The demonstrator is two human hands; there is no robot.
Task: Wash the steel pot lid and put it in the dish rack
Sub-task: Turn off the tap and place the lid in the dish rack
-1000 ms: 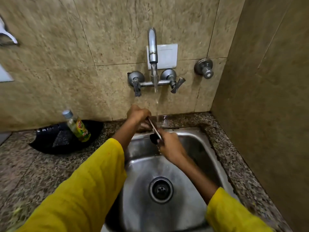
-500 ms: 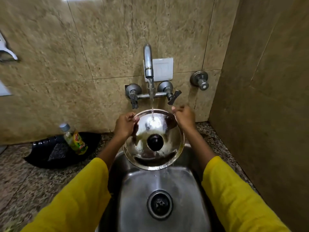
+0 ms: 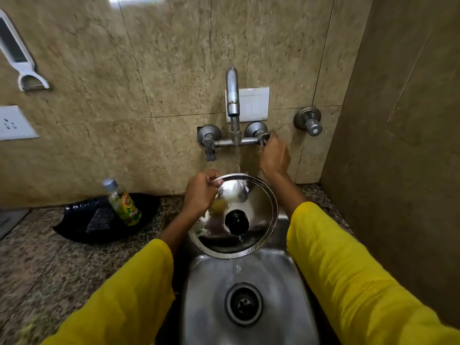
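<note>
The round steel pot lid (image 3: 258, 215) with a black knob (image 3: 236, 221) hangs tilted over the steel sink (image 3: 209, 290), its top face towards me. Water from the wall tap (image 3: 232, 93) runs onto the lid's upper part. My left hand (image 3: 200, 192) grips the lid's upper left rim. My right hand (image 3: 273, 156) is up at the tap's right handle (image 3: 264, 138), its fingers closed around it. No dish rack is in view.
A green dish-soap bottle (image 3: 123, 204) and a dark scrub pad (image 3: 98, 220) lie on a black tray (image 3: 74, 229) left of the sink on the speckled counter (image 3: 62, 270). A second valve (image 3: 308, 120) and a side wall (image 3: 398, 120) stand to the right.
The lid has turned from edge-on to face me. My right hand has let go of the lid's rim and risen to the tap's right handle; my left hand alone holds the lid.
</note>
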